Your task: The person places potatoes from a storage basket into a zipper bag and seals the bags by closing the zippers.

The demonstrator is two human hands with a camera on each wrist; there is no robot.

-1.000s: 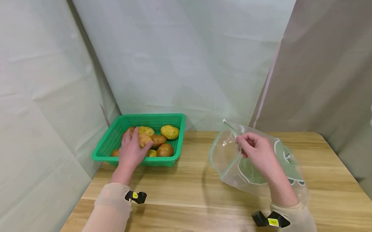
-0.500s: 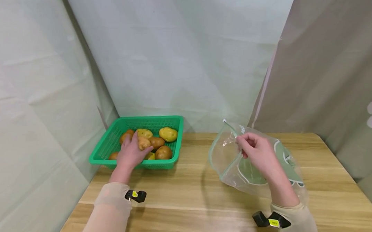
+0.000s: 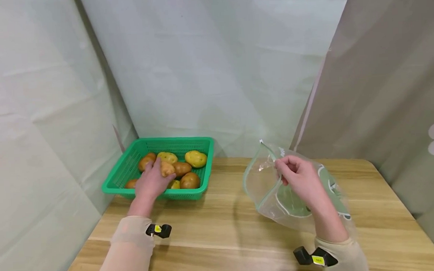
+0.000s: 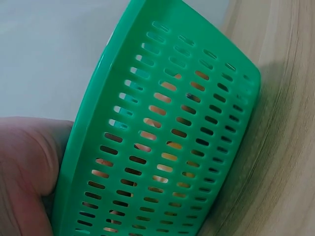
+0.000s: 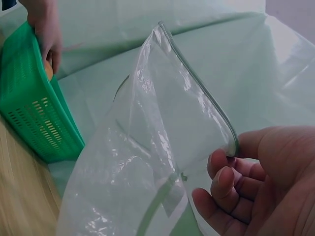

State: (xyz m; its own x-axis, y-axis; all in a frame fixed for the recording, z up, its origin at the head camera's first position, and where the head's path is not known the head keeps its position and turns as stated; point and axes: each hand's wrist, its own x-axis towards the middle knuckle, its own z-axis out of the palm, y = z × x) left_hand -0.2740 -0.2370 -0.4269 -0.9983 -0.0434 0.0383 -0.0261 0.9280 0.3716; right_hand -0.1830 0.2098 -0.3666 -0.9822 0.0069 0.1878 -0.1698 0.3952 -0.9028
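Observation:
My left hand reaches over the near rim of the green plastic basket and grips a light brown potato, thumb on one side and fingers on the other. Brown and yellow potatoes lie around it in the basket. In the left wrist view, the slotted basket wall hides the fingers. My right hand pinches the green-edged mouth of a clear zip bag between thumb and forefinger. The bag gapes toward the left and has a green printed figure on its side.
The wooden table bears the basket at the back left and the bag at the right. Pale cloth hangs behind and at the left; a greyish curtain with a flower print stands at the right.
Both hands keep nearly the same pose. The left fingers have closed in a little on the light brown potato; the basket sits slightly lower in the head view.

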